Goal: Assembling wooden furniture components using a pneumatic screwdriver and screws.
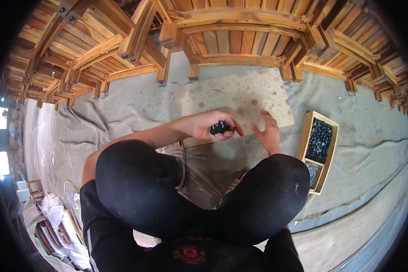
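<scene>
One left hand (213, 125) curls around black pieces (219, 128), seemingly against spills, above the near edge of the pale board (240, 93), near a loosely spread, apparently empty right hand (269, 134), with a wooden box (304, 136) right of the board, probably for easy reach.

This looks like a workshop for wooden furniture. Slatted wooden pieces (242, 41) of like make, with stout legs and dark bolt heads (71, 18) in their joints, stand side by side along the far edge. A creased grey-green cloth (367, 118) covers the floor, with a stained flat board (199, 97) on it. A divided wooden box (305, 136) holds small black parts (319, 143) and smaller grey ones (312, 169).
</scene>
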The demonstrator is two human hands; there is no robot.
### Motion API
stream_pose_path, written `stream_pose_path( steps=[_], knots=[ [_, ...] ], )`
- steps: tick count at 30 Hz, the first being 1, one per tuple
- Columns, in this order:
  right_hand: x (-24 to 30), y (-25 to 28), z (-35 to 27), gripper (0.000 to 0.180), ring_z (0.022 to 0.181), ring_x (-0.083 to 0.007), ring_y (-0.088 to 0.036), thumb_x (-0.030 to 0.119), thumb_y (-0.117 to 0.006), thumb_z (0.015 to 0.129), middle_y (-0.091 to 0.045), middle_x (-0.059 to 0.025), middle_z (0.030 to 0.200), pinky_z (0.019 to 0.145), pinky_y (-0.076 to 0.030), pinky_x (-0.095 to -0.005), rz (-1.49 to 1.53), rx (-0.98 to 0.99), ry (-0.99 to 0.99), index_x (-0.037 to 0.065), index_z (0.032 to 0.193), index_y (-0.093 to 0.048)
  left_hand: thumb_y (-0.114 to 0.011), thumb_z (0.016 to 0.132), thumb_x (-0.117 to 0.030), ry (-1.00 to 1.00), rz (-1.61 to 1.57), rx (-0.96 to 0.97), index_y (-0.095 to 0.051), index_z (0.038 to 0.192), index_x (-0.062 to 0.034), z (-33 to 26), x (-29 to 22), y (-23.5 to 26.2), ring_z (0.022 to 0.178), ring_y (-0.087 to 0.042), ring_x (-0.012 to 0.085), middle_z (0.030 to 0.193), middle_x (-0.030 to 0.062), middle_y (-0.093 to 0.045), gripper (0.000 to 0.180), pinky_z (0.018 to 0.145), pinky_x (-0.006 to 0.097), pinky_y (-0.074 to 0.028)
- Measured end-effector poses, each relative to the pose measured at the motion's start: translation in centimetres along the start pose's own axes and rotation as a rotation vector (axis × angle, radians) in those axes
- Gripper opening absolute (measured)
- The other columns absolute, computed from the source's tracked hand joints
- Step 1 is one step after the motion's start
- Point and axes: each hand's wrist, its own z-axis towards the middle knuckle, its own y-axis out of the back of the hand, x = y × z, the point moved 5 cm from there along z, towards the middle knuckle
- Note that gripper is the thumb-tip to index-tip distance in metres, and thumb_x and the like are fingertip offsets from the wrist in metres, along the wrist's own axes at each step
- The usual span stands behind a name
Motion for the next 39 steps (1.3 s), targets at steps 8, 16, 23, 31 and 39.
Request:
stream_pose_path(
  steps=[8, 16, 23, 31, 39],
  knots=[
    [-1.7, -10.2, -1.8, 0.087, 0.136, -0.0419, -0.029, 0.055, -0.064, 0.079, -0.027, -0.0207, 0.15, 0.103, -0.03, -0.0581, -0.818, 0.12, 0.24, 0.008, 0.145, -0.032, -0.048, 0.087, -0.014, -0.098, -0.034, -0.216, -0.057, 0.107, 0.0073, -7.1, 1.6, 3.3, 0.051, -0.04, 0.0077, 0.066, -0.0006, -0.046, 0.03, 0.044, 0.022, -0.031],
    [2.3, -13.8, -5.8, 0.087, 0.131, -0.0414, -0.036, 0.058, -0.064, 0.078, -0.039, -0.0215, 0.142, 0.1, -0.034, -0.058, -0.753, 0.269, 0.317, 0.003, 0.141, -0.038, -0.05, 0.091, -0.011, -0.091, -0.036, -0.181, -0.059, 0.112, 0.0069, -4.7, 0.3, 0.7, 0.052, -0.042, 0.0077, 0.067, -0.0008, -0.048, 0.029, 0.046, 0.021, -0.034],
    [0.4, -8.5, -6.6, 0.057, 0.115, -0.0328, -0.051, 0.037, -0.063, 0.088, -0.05, -0.0202, 0.128, 0.094, -0.043, -0.0445, -0.192, 0.292, -0.057, 0.005, 0.132, -0.048, -0.054, 0.096, -0.016, -0.177, 0.148, -0.151, -0.06, 0.115, 0.004, -0.5, -2.9, -3.0, 0.06, -0.045, 0.007, 0.073, -0.0028, -0.048, 0.029, 0.053, 0.02, -0.036],
    [-6.2, 4.4, -37.1, 0.035, 0.086, -0.0321, -0.062, 0.024, -0.066, 0.082, -0.063, -0.0169, 0.094, 0.074, -0.049, -0.0404, -0.101, -0.517, -0.789, -0.001, 0.106, -0.059, -0.054, 0.098, -0.021, -0.344, 0.141, -0.068, -0.056, 0.125, -0.0014, -0.2, -6.1, -0.7, 0.059, -0.043, 0.007, 0.073, -0.0031, -0.048, 0.033, 0.052, 0.021, -0.034],
    [-8.6, -0.5, -41.7, 0.059, 0.102, -0.0422, -0.053, 0.029, -0.073, 0.07, -0.052, -0.0242, 0.109, 0.089, -0.045, -0.045, -0.397, -0.528, -1.046, -0.002, 0.115, -0.052, -0.054, 0.097, -0.02, -0.296, 0.068, -0.164, -0.057, 0.11, -0.0074, 1.7, -4.8, 6.0, 0.057, -0.042, 0.0077, 0.069, -0.0028, -0.045, 0.019, 0.049, 0.021, -0.032]
  ],
)
